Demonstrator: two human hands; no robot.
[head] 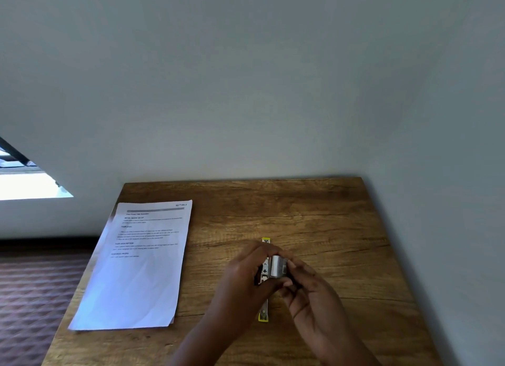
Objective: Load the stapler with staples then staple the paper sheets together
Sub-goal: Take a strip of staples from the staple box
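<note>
Both hands meet over the middle of the wooden table [314,215], working on a yellow stapler [264,315] that lies flat and opened out, its long axis running away from the person. Only the stapler's two yellow ends and a stretch of its metal channel show; the rest is covered by the hands. The left hand [246,281] curls over the stapler's middle from the left, fingers bent across the top and thumb tucked under toward the right, so it grips the stapler's body. The right hand [308,292] comes in from the lower right and pinches a small silvery block of staples [277,267] between fingertips and thumb, holding it just beside the metal channel and against the left hand's fingers; whether the block already sits in the channel cannot be told. The paper sheets [136,270] lie well apart to the left, a printed page on top, their left edge overhanging the table's left side and their near corner slightly fanned. Bare wood lies open between the sheets and the hands, beyond the stapler toward the far edge, which meets a plain wall [273,78], and to the right up to the table's right edge.
</note>
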